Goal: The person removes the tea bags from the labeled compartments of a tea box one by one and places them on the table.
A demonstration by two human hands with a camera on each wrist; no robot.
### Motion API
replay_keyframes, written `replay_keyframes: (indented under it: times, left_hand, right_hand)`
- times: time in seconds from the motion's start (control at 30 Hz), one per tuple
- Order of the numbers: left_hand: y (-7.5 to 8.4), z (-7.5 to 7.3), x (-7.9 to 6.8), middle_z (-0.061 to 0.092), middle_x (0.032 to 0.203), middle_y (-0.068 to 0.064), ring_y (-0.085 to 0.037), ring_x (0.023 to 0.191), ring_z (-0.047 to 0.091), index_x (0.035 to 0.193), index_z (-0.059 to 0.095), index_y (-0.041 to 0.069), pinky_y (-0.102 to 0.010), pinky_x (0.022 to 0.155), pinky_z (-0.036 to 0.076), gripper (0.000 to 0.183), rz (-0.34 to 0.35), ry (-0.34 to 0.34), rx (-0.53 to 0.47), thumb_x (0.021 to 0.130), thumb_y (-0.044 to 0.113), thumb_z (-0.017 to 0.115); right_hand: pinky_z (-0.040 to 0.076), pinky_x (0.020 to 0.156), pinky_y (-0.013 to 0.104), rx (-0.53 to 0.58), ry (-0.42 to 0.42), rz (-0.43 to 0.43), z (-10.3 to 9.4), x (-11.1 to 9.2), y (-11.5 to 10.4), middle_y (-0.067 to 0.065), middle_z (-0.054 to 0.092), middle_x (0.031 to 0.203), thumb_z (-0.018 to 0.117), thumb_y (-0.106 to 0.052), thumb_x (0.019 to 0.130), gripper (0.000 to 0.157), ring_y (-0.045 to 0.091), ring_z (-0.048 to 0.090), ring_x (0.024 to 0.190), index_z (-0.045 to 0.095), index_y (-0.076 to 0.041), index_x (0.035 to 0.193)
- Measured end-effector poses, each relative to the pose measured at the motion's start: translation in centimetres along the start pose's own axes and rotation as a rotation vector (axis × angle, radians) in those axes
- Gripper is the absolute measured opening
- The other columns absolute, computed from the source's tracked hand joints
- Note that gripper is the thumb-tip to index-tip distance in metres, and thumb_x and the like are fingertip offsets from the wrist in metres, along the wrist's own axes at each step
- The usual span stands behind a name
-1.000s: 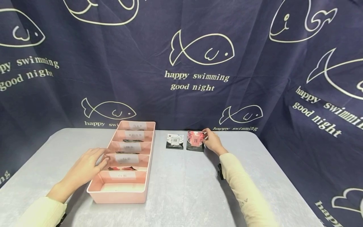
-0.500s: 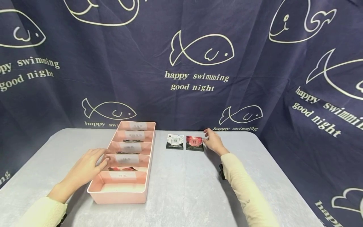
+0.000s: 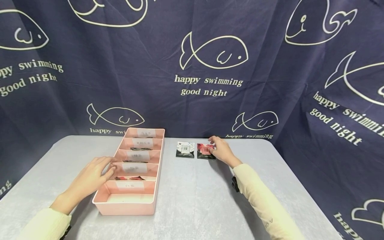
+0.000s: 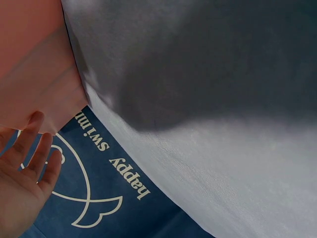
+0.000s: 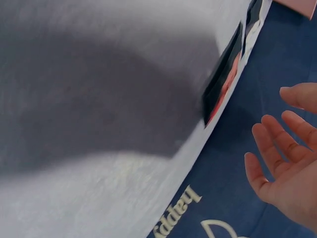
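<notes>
A pink divided box (image 3: 126, 209) stands on the left of the table, its compartments carrying white handwritten labels. Beside its left rim is my left hand (image 3: 91, 175), fingers loosely bent at the edge; the left wrist view has those fingers (image 4: 38, 161) against the outer wall of the box. Toward the back lie two flat tea sachets: a white-and-black one (image 3: 185, 153) and, to its right, a red-and-black one (image 3: 202, 155). My right hand (image 3: 223, 151) hovers over the right side of the red sachet, fingers spread and apart from it in the right wrist view.
Dark sachets (image 3: 141, 149) and a red one (image 3: 129, 178) sit within the box's compartments; the nearest compartment (image 3: 130, 198) shows its bare floor. A navy curtain (image 3: 210, 110) with fish drawings hangs right behind the grey-white table (image 3: 195, 200).
My right hand held the red sachet at its upright-tilted edge, then let it drop flat. Since then it has moved slightly left, over the sachet. The left hand stays put.
</notes>
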State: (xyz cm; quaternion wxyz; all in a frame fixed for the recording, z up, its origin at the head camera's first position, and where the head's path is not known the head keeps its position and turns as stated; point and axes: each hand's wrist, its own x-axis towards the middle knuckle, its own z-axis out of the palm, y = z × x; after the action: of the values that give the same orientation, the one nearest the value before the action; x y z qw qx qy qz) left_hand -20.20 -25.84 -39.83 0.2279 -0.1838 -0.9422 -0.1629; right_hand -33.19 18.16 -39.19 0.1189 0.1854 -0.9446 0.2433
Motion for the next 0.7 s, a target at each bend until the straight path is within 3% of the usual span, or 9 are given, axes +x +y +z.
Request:
replay_keyframes:
  times: [0.37,0.7]
  left_hand:
    - [0.1,0.0,0.0,0.062,0.109,-0.017,-0.037,0.105,0.053,0.109,0.059,0.004,-0.053,0.090,0.041,0.029,0.000,0.004,0.000,0.086,0.022,0.059]
    - [0.1,0.0,0.0,0.063,0.109,-0.015,-0.035,0.106,0.052,0.109,0.058,0.006,-0.052,0.090,0.040,0.027,-0.009,0.001,0.000,0.088,0.022,0.058]
  right_hand:
    - [0.045,0.083,0.047,-0.059,-0.038,-0.145,0.9,-0.8,-3.6,0.010,0.062,0.097,0.064,-0.009,0.078,0.029,0.027,0.056,0.092,0.059,-0.003,0.106]
    - [0.043,0.088,0.045,-0.125,-0.090,-0.264,1.4,-1.8,-7.5,0.005,0.062,0.107,0.065,-0.015,0.081,0.028,0.027,0.055,0.104,0.059,-0.010,0.108]
